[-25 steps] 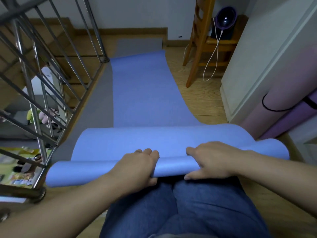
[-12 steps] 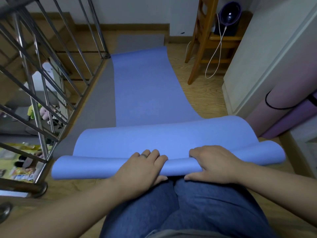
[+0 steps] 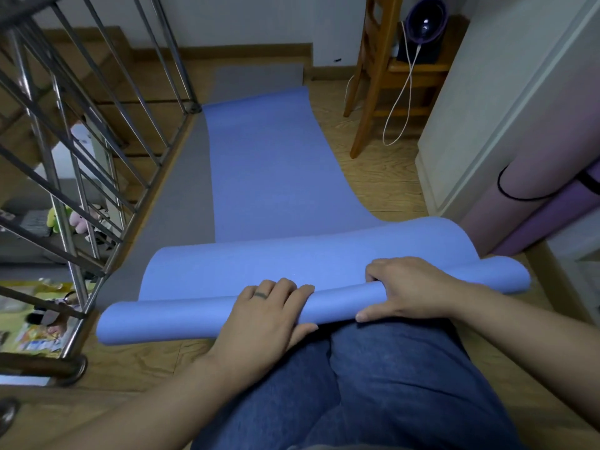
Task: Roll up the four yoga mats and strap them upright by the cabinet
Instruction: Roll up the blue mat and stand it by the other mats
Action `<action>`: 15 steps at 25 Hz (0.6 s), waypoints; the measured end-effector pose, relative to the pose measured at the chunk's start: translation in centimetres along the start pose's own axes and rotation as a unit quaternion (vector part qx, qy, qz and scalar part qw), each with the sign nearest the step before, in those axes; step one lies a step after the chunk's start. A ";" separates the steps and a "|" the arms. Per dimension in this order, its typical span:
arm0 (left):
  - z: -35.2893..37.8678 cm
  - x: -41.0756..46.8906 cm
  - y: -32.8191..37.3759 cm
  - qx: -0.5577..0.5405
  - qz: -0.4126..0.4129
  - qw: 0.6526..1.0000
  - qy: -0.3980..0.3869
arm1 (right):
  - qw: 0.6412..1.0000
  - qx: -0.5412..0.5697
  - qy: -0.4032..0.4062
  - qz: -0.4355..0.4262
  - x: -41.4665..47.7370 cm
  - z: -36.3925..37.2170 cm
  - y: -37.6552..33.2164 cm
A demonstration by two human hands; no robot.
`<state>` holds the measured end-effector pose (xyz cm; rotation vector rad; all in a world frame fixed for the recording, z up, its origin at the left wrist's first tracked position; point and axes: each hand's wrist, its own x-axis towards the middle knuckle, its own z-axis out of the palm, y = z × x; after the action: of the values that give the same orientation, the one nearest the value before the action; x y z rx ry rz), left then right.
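Note:
A blue yoga mat lies lengthwise on the floor, its near end curled into a roll across my knees. My left hand presses palm-down on the roll with fingers over its top. My right hand grips the roll, fingers curled over and thumb beneath. Under the blue mat lies a flat grey mat, showing at the left and far end. Two rolled mats, a pink one and a purple one, lean upright against the white cabinet, each with a black strap.
A metal stair railing runs along the left, with a drop to a lower floor beyond. A wooden chair with a purple device and a hanging white cable stands at the far right. My jeans-clad knees fill the bottom.
The rolled end has moved slightly forward and grown a little thicker. Both hands have shifted with it, fingers moving further over the top of the roll.

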<state>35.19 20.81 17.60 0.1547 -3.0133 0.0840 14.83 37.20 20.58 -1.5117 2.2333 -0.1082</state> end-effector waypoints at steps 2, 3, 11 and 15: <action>0.0 1.0 -0.7 -0.030 -0.015 0.999 -0.006 | 0.997 0.046 -0.060 0.020 1.0 -0.8 0.4; -0.2 1.5 -1.2 -0.043 -0.025 0.998 -0.026 | 0.996 0.068 -0.047 0.018 1.3 -0.8 0.6; -1.7 3.3 -2.4 -0.097 -0.047 0.976 -0.189 | 0.970 -0.126 0.200 -0.061 0.8 2.6 -0.5; 0.2 2.3 0.2 0.067 -0.014 0.997 -0.044 | 0.998 0.005 -0.058 0.011 2.3 -1.3 -0.2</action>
<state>32.91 20.76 17.65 0.2191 -3.0920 0.2828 13.81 34.81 21.11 -1.4502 2.1546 -0.0238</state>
